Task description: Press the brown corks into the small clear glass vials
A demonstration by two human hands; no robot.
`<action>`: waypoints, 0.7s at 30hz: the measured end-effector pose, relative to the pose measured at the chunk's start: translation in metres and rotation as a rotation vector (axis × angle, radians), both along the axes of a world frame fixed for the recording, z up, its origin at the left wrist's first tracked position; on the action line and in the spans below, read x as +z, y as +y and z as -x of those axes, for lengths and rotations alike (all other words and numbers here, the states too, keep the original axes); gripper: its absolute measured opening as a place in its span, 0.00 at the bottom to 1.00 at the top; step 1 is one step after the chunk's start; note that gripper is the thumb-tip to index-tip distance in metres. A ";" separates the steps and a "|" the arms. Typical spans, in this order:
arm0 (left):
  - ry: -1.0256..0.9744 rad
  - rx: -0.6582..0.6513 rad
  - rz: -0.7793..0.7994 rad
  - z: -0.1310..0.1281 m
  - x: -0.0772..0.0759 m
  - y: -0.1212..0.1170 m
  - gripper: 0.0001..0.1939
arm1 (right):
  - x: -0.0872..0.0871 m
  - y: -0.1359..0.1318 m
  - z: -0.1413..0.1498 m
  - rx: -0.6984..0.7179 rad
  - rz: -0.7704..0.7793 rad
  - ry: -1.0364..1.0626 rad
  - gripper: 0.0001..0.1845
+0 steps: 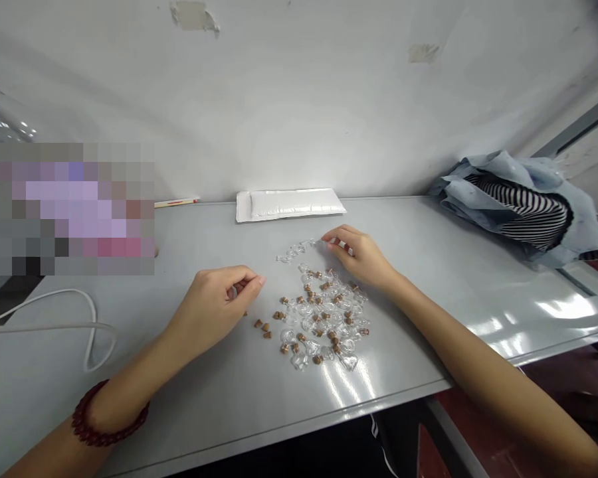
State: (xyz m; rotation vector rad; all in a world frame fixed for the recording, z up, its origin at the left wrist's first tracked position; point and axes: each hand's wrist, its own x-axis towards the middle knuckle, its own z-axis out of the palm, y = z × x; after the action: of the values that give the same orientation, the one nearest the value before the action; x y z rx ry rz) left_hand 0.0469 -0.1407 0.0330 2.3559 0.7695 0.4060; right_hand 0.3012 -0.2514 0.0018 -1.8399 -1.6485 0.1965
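Small clear glass bottles with cork stoppers (323, 312) lie in a loose pile on the grey table (194, 392). Beyond the pile, a short row of clear bottles without corks (294, 251) runs up toward my right hand (359, 255). Its thumb and forefinger are pinched at the row's far end, on a small clear bottle (317, 243). My left hand (222, 299) hovers left of the pile with thumb and fingertips together; whatever they hold is too small to make out. Several loose corks (266, 326) lie just beside that hand.
A white padded packet (294, 203) lies against the wall behind the pile. A denim item with striped cloth (523, 206) is at the far right. On the left are a white cable (92, 318), a thin stick (177, 202) and a blurred-out area.
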 end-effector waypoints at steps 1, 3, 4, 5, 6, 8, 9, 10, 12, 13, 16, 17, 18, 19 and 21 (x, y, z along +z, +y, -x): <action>0.005 -0.008 0.002 0.000 0.000 0.000 0.18 | -0.003 0.002 -0.001 0.006 -0.026 -0.020 0.13; 0.019 -0.017 0.003 -0.001 0.000 -0.001 0.18 | -0.008 0.006 -0.001 0.051 -0.046 -0.063 0.16; 0.026 -0.022 0.001 -0.001 0.000 -0.001 0.18 | -0.010 0.008 -0.001 0.077 -0.043 -0.083 0.17; 0.034 -0.026 -0.001 -0.001 0.000 -0.001 0.18 | -0.011 0.008 -0.002 0.095 -0.036 -0.098 0.17; 0.042 -0.031 -0.001 -0.001 0.001 -0.001 0.18 | -0.012 0.009 -0.002 0.106 -0.027 -0.106 0.16; 0.061 -0.048 0.009 0.000 0.001 0.000 0.17 | -0.012 0.008 -0.002 0.116 -0.015 -0.101 0.15; 0.072 -0.065 0.016 0.000 0.002 0.000 0.16 | -0.012 0.007 -0.002 0.118 -0.011 -0.092 0.14; 0.085 -0.089 0.022 0.001 0.002 0.001 0.14 | -0.012 0.007 -0.003 0.117 -0.006 -0.082 0.15; 0.113 -0.166 0.027 0.003 0.002 0.003 0.11 | -0.011 0.006 -0.003 0.106 0.006 -0.069 0.16; 0.127 -0.207 0.026 0.004 0.001 0.003 0.10 | -0.011 0.005 -0.003 0.097 0.015 -0.068 0.16; 0.153 -0.299 0.026 0.006 -0.003 0.003 0.08 | -0.010 0.005 -0.003 0.069 0.039 -0.081 0.16; 0.157 -0.319 0.026 0.006 -0.004 0.002 0.08 | -0.010 0.005 -0.002 0.065 0.047 -0.080 0.16; 0.157 -0.333 0.022 0.006 -0.006 0.000 0.07 | -0.010 0.005 -0.002 0.059 0.054 -0.074 0.16; 0.155 -0.344 0.018 0.005 -0.007 -0.001 0.07 | -0.009 0.004 -0.001 0.052 0.059 -0.067 0.16; 0.146 -0.349 0.015 0.002 -0.011 -0.005 0.06 | -0.008 0.004 -0.001 0.034 0.062 -0.053 0.15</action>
State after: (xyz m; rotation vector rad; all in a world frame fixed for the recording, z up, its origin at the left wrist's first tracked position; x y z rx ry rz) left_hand 0.0450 -0.1457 0.0223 2.4625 0.4089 0.0795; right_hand 0.3018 -0.2476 -0.0060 -1.8791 -1.7290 0.2176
